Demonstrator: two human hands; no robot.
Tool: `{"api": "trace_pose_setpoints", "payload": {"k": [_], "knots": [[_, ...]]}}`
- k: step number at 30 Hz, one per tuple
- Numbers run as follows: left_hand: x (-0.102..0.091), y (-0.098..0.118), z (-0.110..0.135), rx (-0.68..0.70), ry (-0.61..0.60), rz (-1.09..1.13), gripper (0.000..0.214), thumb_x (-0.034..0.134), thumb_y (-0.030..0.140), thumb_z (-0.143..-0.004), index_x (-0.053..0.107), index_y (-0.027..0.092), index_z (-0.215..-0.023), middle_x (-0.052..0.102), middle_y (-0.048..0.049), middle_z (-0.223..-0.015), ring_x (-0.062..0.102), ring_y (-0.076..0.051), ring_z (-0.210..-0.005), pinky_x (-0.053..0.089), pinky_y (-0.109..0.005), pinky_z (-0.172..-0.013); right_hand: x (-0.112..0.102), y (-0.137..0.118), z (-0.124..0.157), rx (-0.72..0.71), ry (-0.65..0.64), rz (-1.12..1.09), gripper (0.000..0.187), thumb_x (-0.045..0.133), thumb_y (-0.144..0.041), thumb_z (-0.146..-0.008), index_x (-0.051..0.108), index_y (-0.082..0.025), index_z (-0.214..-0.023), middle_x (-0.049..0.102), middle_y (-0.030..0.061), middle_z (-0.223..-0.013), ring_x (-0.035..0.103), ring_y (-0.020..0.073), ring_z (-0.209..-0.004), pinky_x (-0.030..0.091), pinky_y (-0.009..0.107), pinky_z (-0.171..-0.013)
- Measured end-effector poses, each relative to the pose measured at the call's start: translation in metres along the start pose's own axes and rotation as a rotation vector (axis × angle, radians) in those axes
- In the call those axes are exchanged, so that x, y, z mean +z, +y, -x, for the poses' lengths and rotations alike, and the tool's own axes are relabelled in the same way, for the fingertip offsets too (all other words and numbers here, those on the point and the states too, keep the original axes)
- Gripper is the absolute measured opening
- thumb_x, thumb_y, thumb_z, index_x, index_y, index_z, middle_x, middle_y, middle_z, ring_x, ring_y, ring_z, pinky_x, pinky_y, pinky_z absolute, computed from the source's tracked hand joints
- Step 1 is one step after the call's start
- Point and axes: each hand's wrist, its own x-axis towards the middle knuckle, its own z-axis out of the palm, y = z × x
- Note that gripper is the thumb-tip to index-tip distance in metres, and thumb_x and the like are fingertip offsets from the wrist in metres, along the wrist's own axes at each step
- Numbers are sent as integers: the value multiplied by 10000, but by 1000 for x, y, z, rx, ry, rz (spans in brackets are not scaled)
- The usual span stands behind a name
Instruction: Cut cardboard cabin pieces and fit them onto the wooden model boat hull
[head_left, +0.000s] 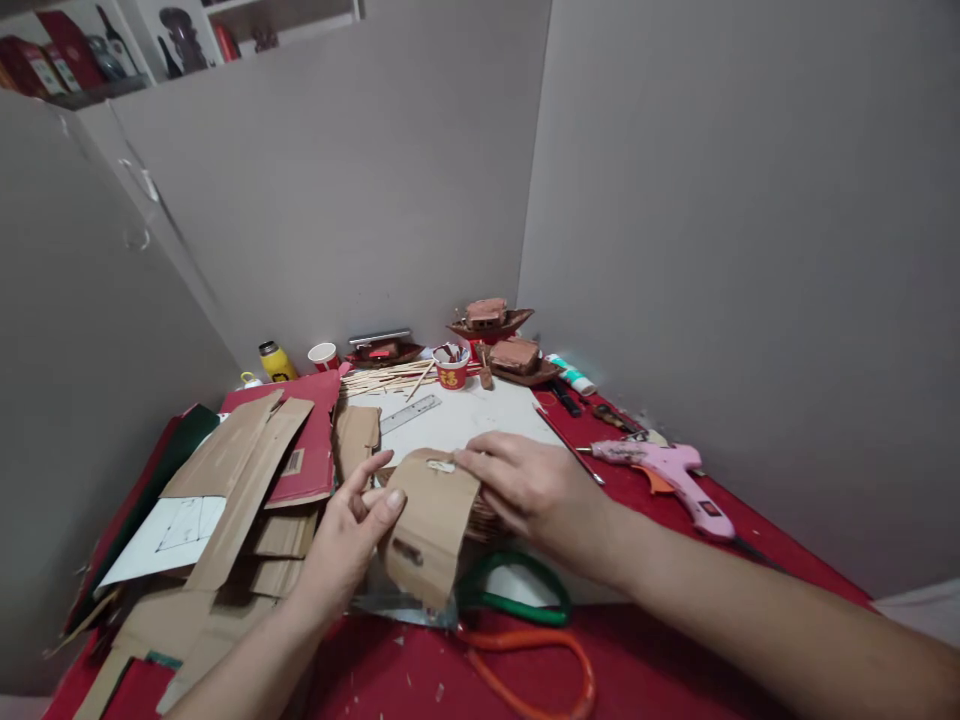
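A bent piece of brown cardboard (pixel 431 515) is held up in front of me, with one slot near its top edge and a second, darker one lower down. My left hand (pixel 360 515) pinches its left edge, the thumb on the near face and the index finger stretched out. At the upper right corner, my right hand (pixel 529 485) grips the same piece; its fingertips are partly hidden behind it. Just below lie large scissors (pixel 525 610) with one green and one orange handle loop, their blades hidden by the cardboard. Thin sticks show partly behind the piece.
Cardboard scraps (pixel 247 480) pile up at the left. A pink glue gun (pixel 675 475) lies right. Behind are model boats (pixel 517 355), a red paper cup (pixel 451 370), wooden sticks (pixel 382 381), a ruler (pixel 411 412) and a yellow bottle (pixel 277 362). Grey panels (pixel 375 200) enclose the table.
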Motion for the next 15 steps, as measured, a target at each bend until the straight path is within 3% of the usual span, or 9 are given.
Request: {"api": "trace_pose_setpoints", "payload": {"k": [3, 6, 10, 15], "knots": [[-5, 5, -11, -138, -107, 0, 424, 828, 340, -678, 612, 138, -982, 708, -20, -705, 631, -119, -605, 480, -211, -616, -2, 15, 2, 244, -138, -85, 294, 514, -67, -822, 720, -156, -1013, 680, 105, -909, 643, 223, -804, 519, 329, -702], [-7, 11, -27, -190, -150, -19, 379, 868, 307, -611, 594, 137, -809, 667, 14, -614, 567, -68, -522, 389, -149, -517, 2, 21, 4, 335, -238, -118, 303, 552, -37, -764, 751, -178, -944, 670, 77, -847, 643, 219, -794, 496, 302, -683], [-5, 15, -52, -182, -198, -111, 419, 878, 338, -586, 569, 148, -795, 638, 40, -568, 536, -64, -484, 339, -150, -471, 11, 24, 4, 386, -372, -144, 310, 549, -5, -704, 752, -132, -901, 690, 92, -817, 657, 241, -785, 482, 305, -685], [-7, 9, -69, -168, -206, -137, 445, 865, 353, -609, 553, 159, -859, 649, 41, -627, 558, -73, -529, 360, -161, -505, 20, 34, 0, 441, -449, -183, 347, 519, 16, -706, 732, -95, -956, 734, 132, -909, 676, 264, -855, 477, 313, -750]]}}
